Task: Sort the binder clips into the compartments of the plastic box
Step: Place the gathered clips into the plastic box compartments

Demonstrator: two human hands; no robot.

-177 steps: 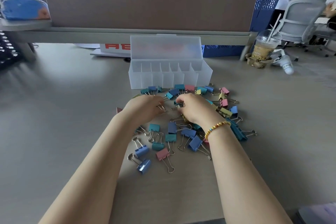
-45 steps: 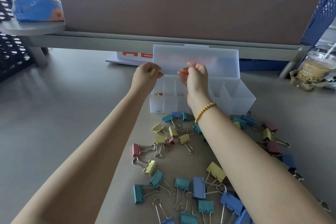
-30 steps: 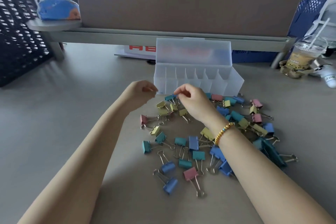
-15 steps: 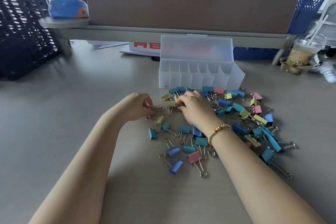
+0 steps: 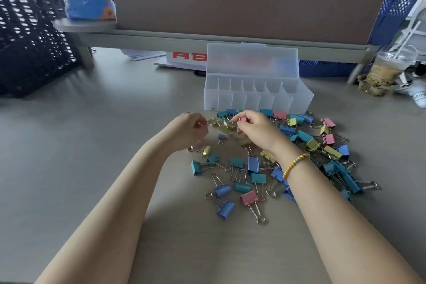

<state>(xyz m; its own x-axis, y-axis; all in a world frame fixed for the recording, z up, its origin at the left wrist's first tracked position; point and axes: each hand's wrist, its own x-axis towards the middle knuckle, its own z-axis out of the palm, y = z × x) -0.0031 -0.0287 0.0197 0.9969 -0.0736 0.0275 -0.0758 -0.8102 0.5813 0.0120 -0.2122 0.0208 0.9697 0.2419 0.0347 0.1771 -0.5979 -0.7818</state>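
A translucent plastic box [image 5: 258,99] with several narrow compartments stands on the desk, its lid [image 5: 252,60] upright behind it. In front of it lies a loose pile of binder clips [image 5: 253,166] in blue, teal, yellow and pink. My right hand [image 5: 255,131] hovers over the far edge of the pile and pinches a small pink clip [image 5: 242,119] between thumb and fingertips. My left hand [image 5: 187,130] is just to its left, fingers curled, pinching something small and reddish that looks like a tiny clip [image 5: 198,124]. Yellow clips [image 5: 224,127] lie between the two hands.
A black mesh basket [image 5: 30,37] stands at the far left. A brown desk partition [image 5: 242,0] runs behind the box, with papers [image 5: 184,57] under it. An iced drink cup [image 5: 387,69] and a white bottle [image 5: 418,99] sit at the far right.
Both hands came back from the box to the near side of the pile. They now sit slightly higher over the yellow clips, each with a small clip pinched in its fingertips.
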